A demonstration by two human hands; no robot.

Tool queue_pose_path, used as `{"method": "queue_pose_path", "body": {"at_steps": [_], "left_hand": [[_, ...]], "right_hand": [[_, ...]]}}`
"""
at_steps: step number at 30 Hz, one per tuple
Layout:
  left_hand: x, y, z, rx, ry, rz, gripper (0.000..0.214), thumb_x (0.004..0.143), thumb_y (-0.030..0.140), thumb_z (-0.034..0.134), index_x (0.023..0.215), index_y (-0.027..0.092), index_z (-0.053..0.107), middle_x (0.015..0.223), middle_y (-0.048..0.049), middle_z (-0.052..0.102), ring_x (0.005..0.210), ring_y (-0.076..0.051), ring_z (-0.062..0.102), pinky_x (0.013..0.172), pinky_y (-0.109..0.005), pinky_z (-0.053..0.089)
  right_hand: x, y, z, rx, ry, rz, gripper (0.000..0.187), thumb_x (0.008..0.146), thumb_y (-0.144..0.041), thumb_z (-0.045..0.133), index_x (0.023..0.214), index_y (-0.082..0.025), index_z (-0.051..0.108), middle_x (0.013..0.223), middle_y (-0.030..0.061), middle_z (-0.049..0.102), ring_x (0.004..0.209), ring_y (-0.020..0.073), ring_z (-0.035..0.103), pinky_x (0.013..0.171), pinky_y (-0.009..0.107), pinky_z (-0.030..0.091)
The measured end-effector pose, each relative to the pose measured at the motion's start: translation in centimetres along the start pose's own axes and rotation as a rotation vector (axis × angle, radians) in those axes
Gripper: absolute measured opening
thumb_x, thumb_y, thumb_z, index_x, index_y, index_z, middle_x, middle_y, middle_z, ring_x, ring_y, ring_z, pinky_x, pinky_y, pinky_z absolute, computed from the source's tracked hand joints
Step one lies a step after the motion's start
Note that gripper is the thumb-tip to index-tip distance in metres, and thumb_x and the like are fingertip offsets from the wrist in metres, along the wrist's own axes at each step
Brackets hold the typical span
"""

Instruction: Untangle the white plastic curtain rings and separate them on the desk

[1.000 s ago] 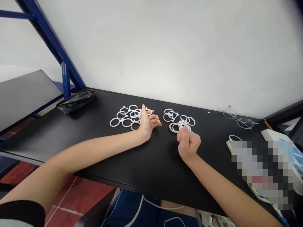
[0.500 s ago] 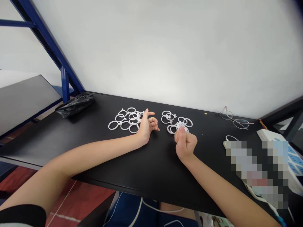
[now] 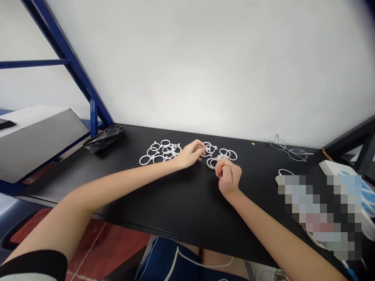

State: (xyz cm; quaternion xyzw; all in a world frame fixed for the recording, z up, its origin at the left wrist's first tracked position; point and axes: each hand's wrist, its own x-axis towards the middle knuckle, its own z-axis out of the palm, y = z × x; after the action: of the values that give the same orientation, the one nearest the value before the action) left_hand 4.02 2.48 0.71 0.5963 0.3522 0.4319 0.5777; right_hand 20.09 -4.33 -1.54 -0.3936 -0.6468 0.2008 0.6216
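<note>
Thin white rings with small knobbed tabs lie in clusters on a black table. Several make up the left cluster, partly covered by my left hand. That hand is palm down, its bent fingers closed at the edge of the middle group of rings; its fingertips are at a white ring there. My right hand makes a fist just in front of the right cluster of rings. Its fingers hide whatever is inside, and I cannot tell whether it grips any ring.
A crumpled black plastic bag lies at the far left, beside a blue metal frame. Eyeglasses rest near the wall at right. Closer on the right are a blurred-out item and a white box with blue markings.
My left hand has turned palm down and moved right to the middle rings, its fingers curling in. My right fist stays by its cluster. The view has shifted slightly.
</note>
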Motion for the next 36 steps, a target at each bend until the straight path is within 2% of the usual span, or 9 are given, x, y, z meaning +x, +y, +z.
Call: {"method": "queue_pose_path", "body": {"at_steps": [3, 5, 7, 14, 19, 22, 27, 30, 36], "left_hand": [[0.8, -0.2, -0.9, 0.744, -0.268, 0.408, 0.025, 0.08, 0.015, 0.055, 0.105, 0.017, 0.059, 0.119, -0.0127, 0.056, 0.115, -0.026, 0.05, 0.1, -0.045, 0.043], [1.4, -0.6, -1.2, 1.005, -0.313, 0.49, 0.043, 0.078, 0.013, 0.057, 0.121, 0.016, 0.053, 0.138, -0.0186, 0.043, 0.127, -0.033, 0.04, 0.104, -0.053, 0.038], [2.0, -1.0, -1.3, 1.084, -0.328, 0.482, 0.051, 0.078, 0.014, 0.057, 0.128, 0.015, 0.048, 0.144, -0.0213, 0.038, 0.13, -0.037, 0.037, 0.102, -0.056, 0.037], [3.6, -1.1, -1.0, 0.884, -0.386, 0.44, 0.034, 0.078, 0.019, 0.061, 0.112, 0.018, 0.058, 0.117, -0.0141, 0.058, 0.107, -0.028, 0.053, 0.097, -0.043, 0.041], [3.3, -0.5, -1.0, 0.86, -0.368, 0.459, 0.033, 0.084, 0.022, 0.057, 0.117, 0.019, 0.056, 0.114, -0.0128, 0.057, 0.106, -0.027, 0.052, 0.099, -0.042, 0.039], [1.7, 0.6, -1.2, 0.873, -0.295, 0.508, 0.037, 0.092, 0.024, 0.049, 0.128, 0.02, 0.049, 0.122, -0.0129, 0.055, 0.114, -0.027, 0.049, 0.101, -0.042, 0.039], [-3.1, 1.8, -1.3, 0.766, -0.145, 0.537, 0.038, 0.097, 0.029, 0.044, 0.135, 0.022, 0.042, 0.123, -0.0118, 0.055, 0.109, -0.023, 0.052, 0.096, -0.038, 0.043], [-5.4, 1.5, -1.2, 0.718, -0.161, 0.517, 0.035, 0.097, 0.028, 0.046, 0.131, 0.022, 0.044, 0.116, -0.0108, 0.057, 0.095, -0.02, 0.054, 0.089, -0.036, 0.046], [-6.5, -0.1, -1.5, 0.685, -0.286, 0.514, 0.031, 0.098, 0.026, 0.043, 0.129, 0.021, 0.042, 0.121, -0.0126, 0.054, 0.1, -0.02, 0.052, 0.086, -0.035, 0.047]], "right_hand": [[0.1, -0.2, 0.0, 0.003, -0.01, -0.035, 0.026, 0.077, -0.01, 0.036, 0.054, -0.022, 0.041, 0.051, -0.0019, 0.047, 0.044, 0.0109, 0.039, 0.046, 0.027, 0.029], [0.1, -0.2, 0.0, -0.017, -0.002, -0.054, 0.026, 0.077, -0.01, 0.036, 0.054, -0.021, 0.042, 0.051, -0.0021, 0.047, 0.044, 0.0108, 0.04, 0.046, 0.026, 0.03], [0.2, 0.0, 0.0, -0.037, 0.007, -0.067, 0.026, 0.077, -0.009, 0.036, 0.055, -0.021, 0.044, 0.051, -0.002, 0.048, 0.044, 0.0108, 0.04, 0.046, 0.026, 0.03], [0.0, 0.5, -0.1, -0.07, 0.026, -0.079, 0.028, 0.078, -0.009, 0.036, 0.054, -0.021, 0.045, 0.051, -0.0017, 0.047, 0.044, 0.0112, 0.04, 0.045, 0.025, 0.029], [0.0, 0.4, -0.1, -0.073, 0.019, -0.086, 0.027, 0.077, -0.009, 0.037, 0.054, -0.021, 0.044, 0.051, -0.0019, 0.047, 0.044, 0.0109, 0.041, 0.045, 0.025, 0.03], [0.1, 0.1, 0.0, -0.074, 0.029, -0.071, 0.027, 0.08, -0.009, 0.037, 0.056, -0.02, 0.046, 0.052, -0.0023, 0.048, 0.045, 0.0104, 0.041, 0.046, 0.024, 0.031], [0.1, -0.5, 0.7, -0.044, -0.027, 0.04, 0.01, 0.094, -0.025, 0.044, 0.084, -0.021, 0.045, 0.056, -0.0077, 0.045, 0.041, 0.0079, 0.037, 0.042, 0.021, 0.028], [-0.1, -0.7, 0.9, -0.102, -0.153, 0.014, 0.018, 0.097, -0.028, 0.044, 0.081, -0.022, 0.04, 0.05, -0.0105, 0.033, 0.039, 0.0076, 0.03, 0.041, 0.022, 0.023], [0.0, -0.7, 0.9, -0.247, -0.259, -0.016, 0.028, 0.099, -0.026, 0.041, 0.072, -0.022, 0.04, 0.053, -0.0078, 0.034, 0.043, 0.0083, 0.033, 0.045, 0.024, 0.027]]}}
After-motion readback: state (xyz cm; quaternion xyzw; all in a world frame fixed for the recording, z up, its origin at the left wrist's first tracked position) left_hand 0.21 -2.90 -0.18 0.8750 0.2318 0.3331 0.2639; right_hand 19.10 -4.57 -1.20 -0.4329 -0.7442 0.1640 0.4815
